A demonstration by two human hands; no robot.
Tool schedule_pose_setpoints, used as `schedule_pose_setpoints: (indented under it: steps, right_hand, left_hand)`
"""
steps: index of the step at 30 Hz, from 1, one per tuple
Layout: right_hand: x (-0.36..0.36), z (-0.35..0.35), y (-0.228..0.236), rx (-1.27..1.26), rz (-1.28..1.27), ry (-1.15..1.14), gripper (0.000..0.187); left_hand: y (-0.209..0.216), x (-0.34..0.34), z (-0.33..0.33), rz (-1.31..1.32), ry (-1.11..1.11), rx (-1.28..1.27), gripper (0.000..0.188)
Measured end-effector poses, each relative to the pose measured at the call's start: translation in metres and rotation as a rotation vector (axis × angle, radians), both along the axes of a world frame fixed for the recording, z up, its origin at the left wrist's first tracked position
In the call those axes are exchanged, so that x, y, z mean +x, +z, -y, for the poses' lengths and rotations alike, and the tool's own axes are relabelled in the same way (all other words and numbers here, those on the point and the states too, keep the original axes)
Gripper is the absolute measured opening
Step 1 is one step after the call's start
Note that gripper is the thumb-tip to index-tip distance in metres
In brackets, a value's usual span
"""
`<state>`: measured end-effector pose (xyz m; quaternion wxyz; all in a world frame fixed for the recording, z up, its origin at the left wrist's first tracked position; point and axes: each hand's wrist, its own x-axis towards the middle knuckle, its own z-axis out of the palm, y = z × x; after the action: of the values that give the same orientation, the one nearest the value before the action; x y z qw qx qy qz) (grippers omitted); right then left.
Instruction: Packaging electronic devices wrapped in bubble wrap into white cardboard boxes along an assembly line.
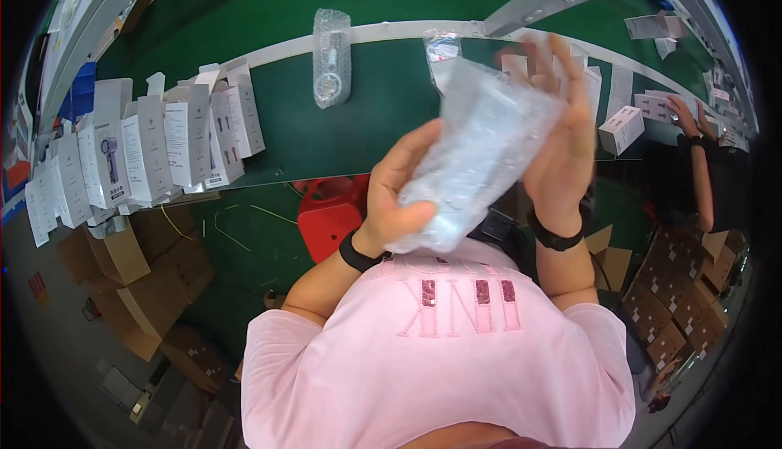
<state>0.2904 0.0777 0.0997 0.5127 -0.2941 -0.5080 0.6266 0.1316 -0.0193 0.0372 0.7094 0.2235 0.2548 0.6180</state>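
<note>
My left hand is closed round the lower left side of a bubble-wrap pouch, its thumb pressed across the front. Something pale blue shows through the cloudy wrap; its kind cannot be made out. Beside the pouch's right edge, my right hand is raised with fingers stretched and apart, slightly smeared by motion. On the green table beyond lies a bubble-wrapped item with a round ring at its near end. A small clear plastic packet lies behind the pouch, partly hidden by it.
Several open white printed boxes stand in a row at the left. To the right, a white box lies near a co-worker's hands. A red stool is below the table edge; cardboard cartons sit on the floor.
</note>
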Motion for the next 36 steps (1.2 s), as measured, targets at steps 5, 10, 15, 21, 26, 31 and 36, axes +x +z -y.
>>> schedule_pose_setpoints:
  steps: [5, 10, 15, 21, 26, 31, 36]
  right_hand:
    - [0.068, 0.005, -0.054, -0.562, 0.296, 0.128, 0.06]
    - [0.14, -0.026, -0.08, -0.603, 0.139, -0.293, 0.044]
    - [0.159, -0.057, -0.078, -0.479, 0.078, -0.186, 0.038]
    - [0.124, -0.029, -0.036, 0.223, 0.369, 0.029, 0.109]
    - [0.113, -0.019, -0.023, 0.439, 0.286, 0.115, 0.108]
    - [0.101, -0.016, -0.011, 0.558, 0.21, 0.135, 0.103]
    - [0.088, -0.01, 0.0, 0.565, 0.203, 0.126, 0.102]
  left_hand:
    - [-0.02, 0.041, -0.011, -0.833, -0.162, 0.297, 0.07]
    - [-0.101, 0.074, -0.044, -1.27, 0.353, -0.262, 0.094]
    - [-0.209, 0.089, -0.09, -1.051, 0.385, -0.815, 0.08]
    - [-0.221, 0.078, -0.058, -1.078, 0.405, -0.68, 0.034]
    - [-0.144, 0.069, -0.038, -0.21, 0.602, -0.375, 0.042]
    - [-0.036, 0.042, -0.024, -0.038, 0.411, -0.352, 0.047]
    - [0.001, 0.038, -0.001, -0.13, 0.122, -0.408, 0.046]
